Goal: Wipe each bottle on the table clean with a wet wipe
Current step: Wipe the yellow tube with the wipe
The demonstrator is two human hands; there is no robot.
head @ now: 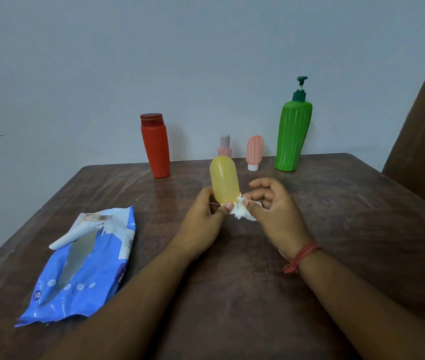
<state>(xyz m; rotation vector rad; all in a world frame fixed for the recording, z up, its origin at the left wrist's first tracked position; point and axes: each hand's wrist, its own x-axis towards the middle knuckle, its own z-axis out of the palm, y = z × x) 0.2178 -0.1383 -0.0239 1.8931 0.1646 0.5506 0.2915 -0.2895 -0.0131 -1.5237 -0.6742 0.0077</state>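
Above the table [336,216], mid-front | left hand [203,216] is gripping the yellow bottle [224,179] at its base, upright | right hand [271,206] is pinching a bunched wet wipe [241,213] against the bottle's lower edge | advice: keep turning the bottle, working the wipe up its sides.

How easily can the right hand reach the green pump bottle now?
Probably not at once: the right hand pinches the wet wipe. The table toward the green pump bottle looks free.
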